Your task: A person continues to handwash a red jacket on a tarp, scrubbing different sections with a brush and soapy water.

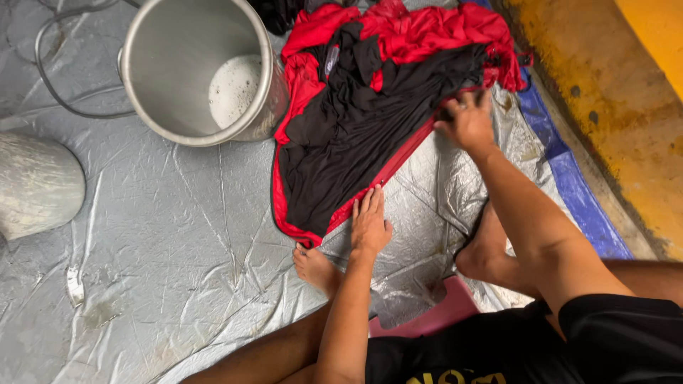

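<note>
A wet red and black garment (pixel 356 114) lies spread on a silver tarp (pixel 178 235). My left hand (pixel 370 222) rests flat, fingers together, on the garment's lower red edge. My right hand (pixel 466 122) presses on its right edge, where black cloth meets red trim, fingers bent on the fabric. Whether it pinches the cloth I cannot tell. A ring shows on one finger. My bare feet (pixel 316 267) sit on the tarp just below the garment.
A large metal pot (pixel 196 67) with soapy water stands upper left, touching the garment. A grey rounded object (pixel 35 185) lies at the left edge. A hose (pixel 64 85) loops behind the pot. Blue tarp (pixel 569 178) and a yellow wall (pixel 640 107) run along the right. A pink stool (pixel 434 313) is under me.
</note>
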